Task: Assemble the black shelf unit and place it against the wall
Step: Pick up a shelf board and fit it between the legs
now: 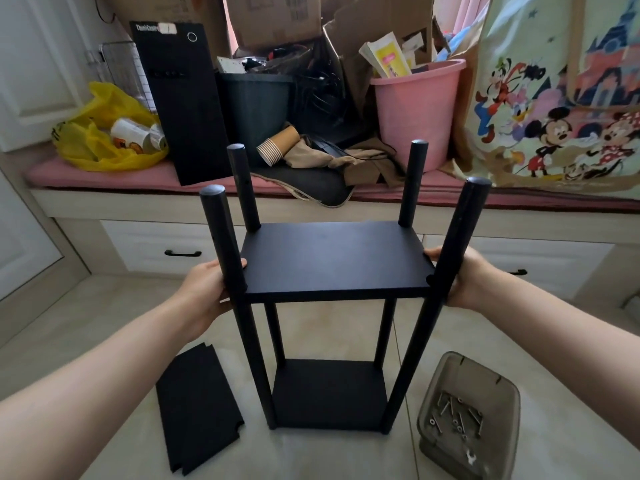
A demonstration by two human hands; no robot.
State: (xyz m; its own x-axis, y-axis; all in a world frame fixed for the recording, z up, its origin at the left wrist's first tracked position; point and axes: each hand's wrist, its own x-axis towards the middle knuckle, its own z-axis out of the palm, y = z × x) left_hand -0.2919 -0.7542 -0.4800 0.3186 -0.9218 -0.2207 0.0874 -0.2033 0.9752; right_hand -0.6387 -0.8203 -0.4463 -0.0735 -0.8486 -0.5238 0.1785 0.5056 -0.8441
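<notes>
Left grip (207, 292) closed round the near-left post of the black shelf unit (332, 278), thumb lying on the corner of the upper board (311, 251). Right grip (464, 277) the same on the near-right post: fingers curled behind it, thumb on the board edge. Both forearms reach in from the lower corners of the view. Unit upright between them, on the pale tiled floor (329, 334) in front of a window seat. Finish is matte black throughout. Four round posts (460, 237) run through notched corners of two flat rectangular boards; the lower board (329, 393) sits close to the floor, the upper one about halfway up. Post tops stand bare above the upper board, each with a rounded cap. Loose black panel (197, 410) with notched corners lies flat on the floor left of the unit. Smoky clear container (512, 393) on the floor to the right holds screws (457, 415) and small hardware. Behind, on the seat's pink cushion (138, 171): black computer tower (183, 98), pink bucket (415, 112), cardboard clutter.
</notes>
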